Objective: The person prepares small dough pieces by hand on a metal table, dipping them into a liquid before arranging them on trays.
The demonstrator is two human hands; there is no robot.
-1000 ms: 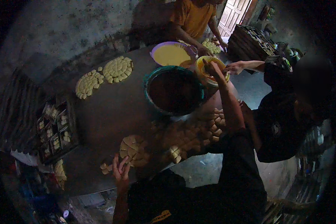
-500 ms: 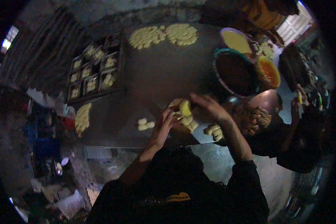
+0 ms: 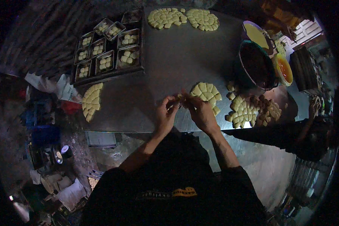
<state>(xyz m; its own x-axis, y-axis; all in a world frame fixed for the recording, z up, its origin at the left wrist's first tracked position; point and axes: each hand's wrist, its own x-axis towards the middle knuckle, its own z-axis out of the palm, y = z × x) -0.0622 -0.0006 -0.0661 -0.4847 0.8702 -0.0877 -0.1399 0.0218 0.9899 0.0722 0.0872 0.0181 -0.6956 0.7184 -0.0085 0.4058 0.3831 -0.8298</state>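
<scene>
Both hands meet over the near edge of the dark metal table. My left hand [image 3: 165, 115] is closed, its fingertips pinching a small piece of dough [image 3: 179, 96]. My right hand [image 3: 202, 113] has its fingers curled in against the same piece, which they mostly hide. Just beyond my right hand lies a flat round of pale dough [image 3: 207, 90], scored into many small lumps, with part of its near side covered by the hand. Farther right, a glossy cluster of dough pieces [image 3: 242, 110] sits close to the table edge.
At left, a dark tray [image 3: 113, 79] carries several tins with dough balls. A partial dough round [image 3: 91, 102] lies nearby; two more rounds [image 3: 202, 19] lie far back. At right stand a teal-rimmed basin [image 3: 240, 62], a purple-rimmed bucket [image 3: 245, 23], a yellow tub [image 3: 288, 71] and another person's hand [image 3: 315, 105].
My hands were apart around a dough heap with a yellowish piece between them; now their fingertips meet on a small piece. The whole view has shifted, and the dough beside me looks different.
</scene>
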